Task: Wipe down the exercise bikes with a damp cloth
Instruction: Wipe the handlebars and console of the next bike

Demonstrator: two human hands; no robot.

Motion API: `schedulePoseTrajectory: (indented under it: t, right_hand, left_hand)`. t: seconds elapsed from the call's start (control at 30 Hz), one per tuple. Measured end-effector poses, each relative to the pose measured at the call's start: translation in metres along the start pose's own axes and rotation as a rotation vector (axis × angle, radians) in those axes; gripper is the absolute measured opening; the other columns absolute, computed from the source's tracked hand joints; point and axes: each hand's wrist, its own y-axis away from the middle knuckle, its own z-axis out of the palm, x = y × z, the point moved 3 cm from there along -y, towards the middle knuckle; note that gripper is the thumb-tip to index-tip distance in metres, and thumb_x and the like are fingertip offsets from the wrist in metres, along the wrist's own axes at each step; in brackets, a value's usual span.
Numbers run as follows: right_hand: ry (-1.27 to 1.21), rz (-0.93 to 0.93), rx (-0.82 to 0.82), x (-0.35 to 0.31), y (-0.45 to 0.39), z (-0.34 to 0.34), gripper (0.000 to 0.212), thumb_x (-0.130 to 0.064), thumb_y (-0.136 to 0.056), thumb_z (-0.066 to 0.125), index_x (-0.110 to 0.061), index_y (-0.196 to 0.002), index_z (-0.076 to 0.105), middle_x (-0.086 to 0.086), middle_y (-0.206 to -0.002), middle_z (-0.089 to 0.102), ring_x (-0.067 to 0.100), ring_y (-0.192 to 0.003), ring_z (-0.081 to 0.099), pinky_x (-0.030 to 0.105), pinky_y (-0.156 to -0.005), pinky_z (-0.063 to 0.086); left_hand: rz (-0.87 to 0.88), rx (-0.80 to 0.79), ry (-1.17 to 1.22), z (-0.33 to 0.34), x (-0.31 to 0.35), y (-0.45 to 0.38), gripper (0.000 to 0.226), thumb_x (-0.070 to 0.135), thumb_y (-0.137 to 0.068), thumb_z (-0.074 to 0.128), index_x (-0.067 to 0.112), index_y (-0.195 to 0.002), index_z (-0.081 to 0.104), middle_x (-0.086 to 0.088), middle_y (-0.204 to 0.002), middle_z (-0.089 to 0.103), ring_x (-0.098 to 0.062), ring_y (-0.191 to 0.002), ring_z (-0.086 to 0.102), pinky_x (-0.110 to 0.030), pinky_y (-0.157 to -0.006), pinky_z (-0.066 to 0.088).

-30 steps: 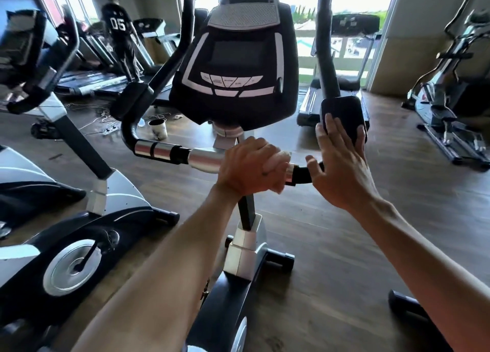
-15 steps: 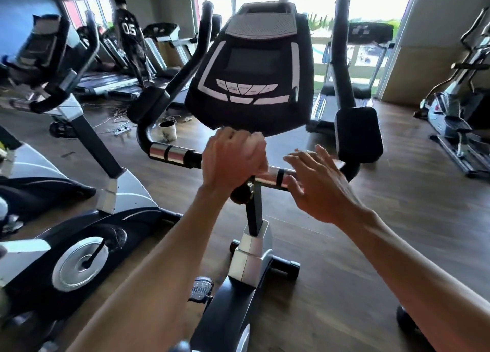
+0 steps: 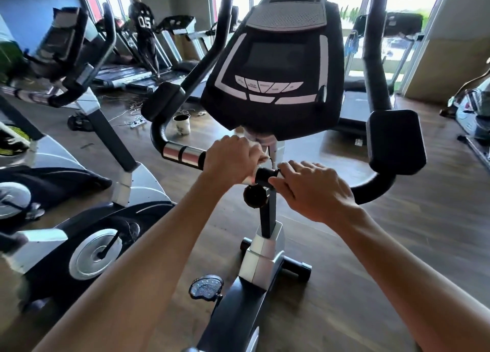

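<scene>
An exercise bike stands right in front of me, its black console [image 3: 275, 68] above a handlebar [image 3: 183, 154] with chrome sensor bands. My left hand [image 3: 230, 159] grips a pale cloth [image 3: 261, 156] wrapped on the bar just left of the centre post; only a bit of the cloth shows between the fingers. My right hand [image 3: 310, 190] curls over the bar right of the post, next to the black clamp. A black knob [image 3: 256, 196] sits below the hands on the post.
A second bike [image 3: 87, 240] stands close on the left. Treadmills line the far windows, where a person [image 3: 144, 33] in a numbered shirt walks. A white cup [image 3: 182, 125] and cables lie on the wooden floor. Black elbow pads [image 3: 395, 142] flank the console.
My left hand slid the cloth leftwards along the bar, past the post. My right hand left the right elbow pad and came down to grip the bar by the clamp.
</scene>
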Motion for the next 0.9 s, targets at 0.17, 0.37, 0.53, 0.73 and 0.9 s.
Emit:
schedulePoseTrajectory:
  t: [0.17, 0.37, 0.53, 0.73, 0.9]
  right_hand:
    - [0.015, -0.024, 0.049, 0.001, -0.001, 0.003, 0.056, -0.057, -0.102, 0.012, -0.021, -0.103, 0.056, -0.004, -0.092, 0.068, 0.021, -0.078, 0.068, 0.033, -0.06, 0.053]
    - [0.025, -0.025, 0.089, 0.0, 0.0, 0.002, 0.054, -0.058, -0.102, 0.016, -0.022, -0.105, 0.057, -0.006, -0.092, 0.069, 0.019, -0.077, 0.069, 0.028, -0.053, 0.035]
    - [0.012, -0.013, 0.111, -0.003, 0.002, 0.001, 0.055, -0.057, -0.102, 0.016, -0.021, -0.101, 0.058, -0.006, -0.087, 0.069, 0.021, -0.071, 0.069, 0.026, -0.052, 0.03]
    - [0.0, -0.023, 0.124, -0.004, 0.003, -0.003, 0.054, -0.056, -0.101, 0.018, -0.02, -0.104, 0.058, -0.005, -0.089, 0.07, 0.02, -0.072, 0.07, 0.027, -0.05, 0.034]
    - [-0.07, -0.017, 0.121, -0.005, 0.004, -0.005, 0.061, -0.065, -0.096, 0.01, -0.023, -0.107, 0.053, -0.008, -0.097, 0.069, 0.018, -0.082, 0.069, 0.029, -0.056, 0.038]
  left_hand:
    - [-0.034, -0.008, -0.077, 0.008, -0.003, -0.003, 0.056, 0.051, -0.089, 0.025, 0.021, -0.099, 0.071, -0.002, -0.086, 0.064, -0.026, -0.089, 0.061, -0.044, -0.081, 0.053]
    - [0.325, 0.181, 0.201, 0.0, -0.012, 0.036, 0.038, 0.034, -0.099, 0.037, 0.013, -0.117, 0.064, -0.001, -0.108, 0.064, -0.017, -0.106, 0.053, -0.036, -0.101, 0.042]
    - [0.073, 0.244, 0.187, 0.009, -0.018, 0.024, 0.038, 0.038, -0.098, 0.035, 0.011, -0.098, 0.062, -0.006, -0.099, 0.064, -0.025, -0.098, 0.056, -0.044, -0.095, 0.044]
    - [0.076, 0.29, -0.079, 0.008, 0.004, 0.054, 0.042, 0.042, -0.101, 0.036, 0.011, -0.121, 0.056, -0.011, -0.124, 0.059, -0.031, -0.123, 0.05, -0.049, -0.111, 0.035]
    - [0.467, 0.249, -0.21, -0.014, -0.017, 0.028, 0.053, 0.056, -0.099, 0.041, 0.014, -0.127, 0.057, -0.009, -0.125, 0.06, -0.025, -0.115, 0.056, -0.038, -0.105, 0.039]
